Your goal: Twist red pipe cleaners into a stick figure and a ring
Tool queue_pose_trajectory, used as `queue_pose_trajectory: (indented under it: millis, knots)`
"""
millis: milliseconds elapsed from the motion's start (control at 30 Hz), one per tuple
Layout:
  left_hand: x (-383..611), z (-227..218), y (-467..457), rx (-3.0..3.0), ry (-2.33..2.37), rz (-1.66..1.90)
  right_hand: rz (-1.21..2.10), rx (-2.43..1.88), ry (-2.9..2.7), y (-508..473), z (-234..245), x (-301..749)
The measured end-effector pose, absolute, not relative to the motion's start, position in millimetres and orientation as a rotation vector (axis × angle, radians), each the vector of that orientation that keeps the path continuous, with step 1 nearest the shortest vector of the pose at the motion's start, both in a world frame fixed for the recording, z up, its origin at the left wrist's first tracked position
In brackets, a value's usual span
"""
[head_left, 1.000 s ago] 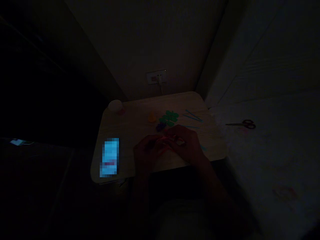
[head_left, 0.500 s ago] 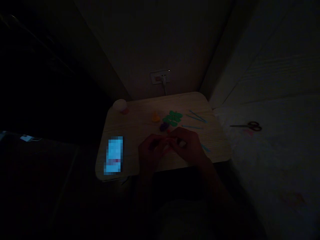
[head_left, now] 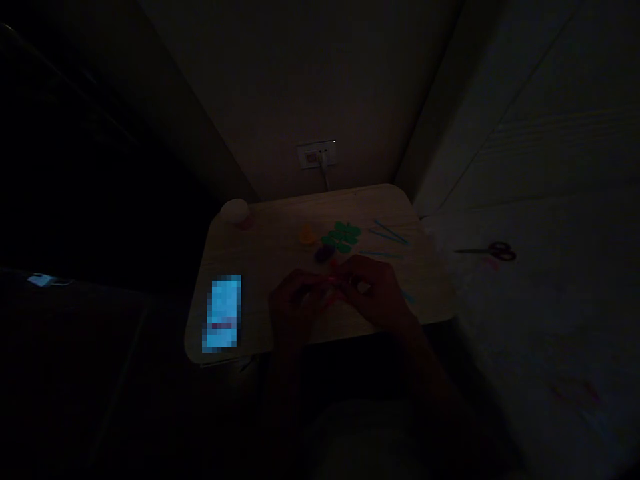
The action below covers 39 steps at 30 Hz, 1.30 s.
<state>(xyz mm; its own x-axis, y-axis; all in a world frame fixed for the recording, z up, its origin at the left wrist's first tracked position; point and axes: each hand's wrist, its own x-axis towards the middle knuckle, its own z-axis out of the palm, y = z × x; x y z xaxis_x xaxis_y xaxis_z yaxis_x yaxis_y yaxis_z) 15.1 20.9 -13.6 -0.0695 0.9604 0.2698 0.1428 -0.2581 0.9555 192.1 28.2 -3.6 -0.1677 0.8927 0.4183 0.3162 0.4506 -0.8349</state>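
The room is very dark. My left hand [head_left: 295,303] and my right hand [head_left: 377,293] meet over the near part of a small wooden table [head_left: 270,247]. Both have their fingers curled together around a small pinkish-red piece [head_left: 333,285] that I cannot make out clearly. Just beyond my hands lie a small purple piece [head_left: 324,253], green cut-out shapes [head_left: 341,236] and an orange piece [head_left: 306,234]. Thin blue strips [head_left: 390,233] lie to the right of those.
A lit phone [head_left: 221,313] rests on the table's near left corner. A white round object [head_left: 235,210] sits at the far left corner. Scissors [head_left: 487,251] lie on the pale surface at the right. A wall socket [head_left: 316,155] with a cable is behind the table.
My hands have stayed together on the small piece, with only slight finger movement. The view has shifted a little from my head moving.
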Motion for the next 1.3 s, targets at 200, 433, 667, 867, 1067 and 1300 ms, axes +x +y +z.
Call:
queue_pose_trajectory:
  millis: [200,433,667,867,1067,1300]
  knots:
    - [14,-13,21,1.703,1.218,1.401,0.808,-1.068,-1.657,28,-6,193]
    - [14,-11,21,1.895,1.249,1.401,0.847,-1.066,-1.676,29,-3,192]
    - [14,-13,19,1.814,1.305,1.421,0.904,-1.078,-1.564,28,-5,192]
    - [15,-10,19,1.782,1.301,1.504,0.855,-1.070,-1.547,28,-5,192]
    - [15,-7,20,1.851,1.253,1.514,0.875,-0.997,-1.582,29,-5,193]
    - [14,-3,20,1.920,1.222,1.472,0.873,-0.990,-1.622,30,-4,195]
